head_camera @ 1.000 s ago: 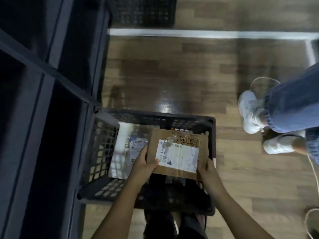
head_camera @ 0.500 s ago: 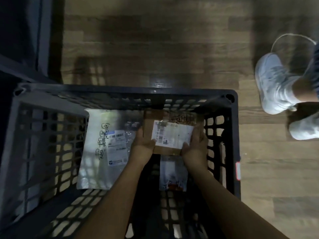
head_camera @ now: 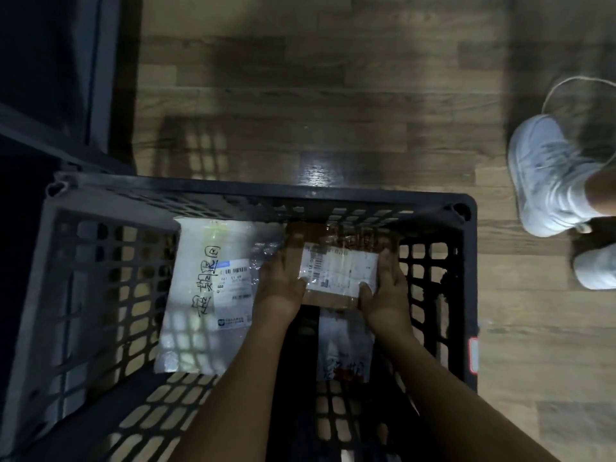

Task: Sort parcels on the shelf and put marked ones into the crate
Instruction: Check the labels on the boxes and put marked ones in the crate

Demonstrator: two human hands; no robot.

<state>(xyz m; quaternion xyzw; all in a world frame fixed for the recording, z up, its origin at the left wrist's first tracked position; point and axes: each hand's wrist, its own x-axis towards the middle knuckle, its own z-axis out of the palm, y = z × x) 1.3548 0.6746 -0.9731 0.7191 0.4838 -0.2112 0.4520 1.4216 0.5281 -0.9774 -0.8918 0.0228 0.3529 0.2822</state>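
Parcels lie inside the black plastic crate [head_camera: 468, 278], which is seen from above with its grid walls and grid bottom. At the near part of the crate, between the two bare forearms, a small white packet [head_camera: 345, 348] with red print lies on the bottom. Just beyond it the left hand [head_camera: 280, 288] and the right hand [head_camera: 388, 295] hold a brown cardboard parcel [head_camera: 336, 238] between them. Each hand grips one side edge, with the thumb laid on top near the white label [head_camera: 340, 270] and the fingers along the side. This parcel is low inside the crate, close to its far wall and toward its right side; I cannot tell if it already touches the bottom. To the left of it in the crate lies a large white plastic bag [head_camera: 206, 295], flat, with black handwriting and a printed label [head_camera: 235, 288]. On the outside of the right wall of the crate is a small red and white sticker [head_camera: 473, 355]. Beyond the crate is a wooden floor [head_camera: 300, 111] with a bright reflection. To the right of the crate stand two white shoes [head_camera: 546, 175] of another person, and a thin white cord [head_camera: 566, 85] curves behind them. To the far left of the crate rises the dark shelf frame [head_camera: 66, 78].
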